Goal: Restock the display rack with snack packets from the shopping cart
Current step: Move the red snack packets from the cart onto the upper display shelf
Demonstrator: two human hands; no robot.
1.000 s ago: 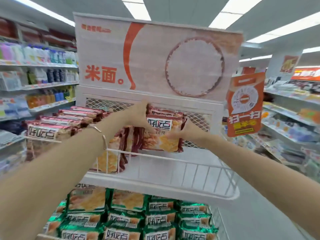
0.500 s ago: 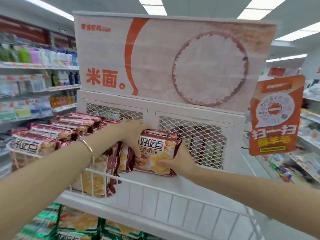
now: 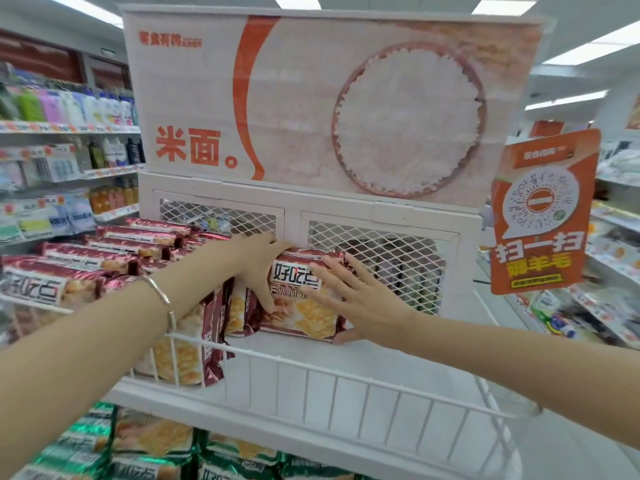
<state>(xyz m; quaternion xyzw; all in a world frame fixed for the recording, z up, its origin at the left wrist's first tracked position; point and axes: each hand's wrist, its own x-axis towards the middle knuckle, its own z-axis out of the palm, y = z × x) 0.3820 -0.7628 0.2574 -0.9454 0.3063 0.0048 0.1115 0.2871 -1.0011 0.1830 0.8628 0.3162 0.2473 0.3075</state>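
The maroon cracker packet stands upright at the back edge of the display rack top shelf, against its mesh. My left hand grips its upper left corner and my right hand lies flat on its front.

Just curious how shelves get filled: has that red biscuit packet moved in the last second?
Yes. The packet has dropped lower against the mesh back panel and now stands on the rack shelf.

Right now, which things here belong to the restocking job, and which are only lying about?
Job: red snack packet, left hand, right hand, display rack, shelved red packets.
Lying about: rice poster, orange sign, green packets, shelf bottles.
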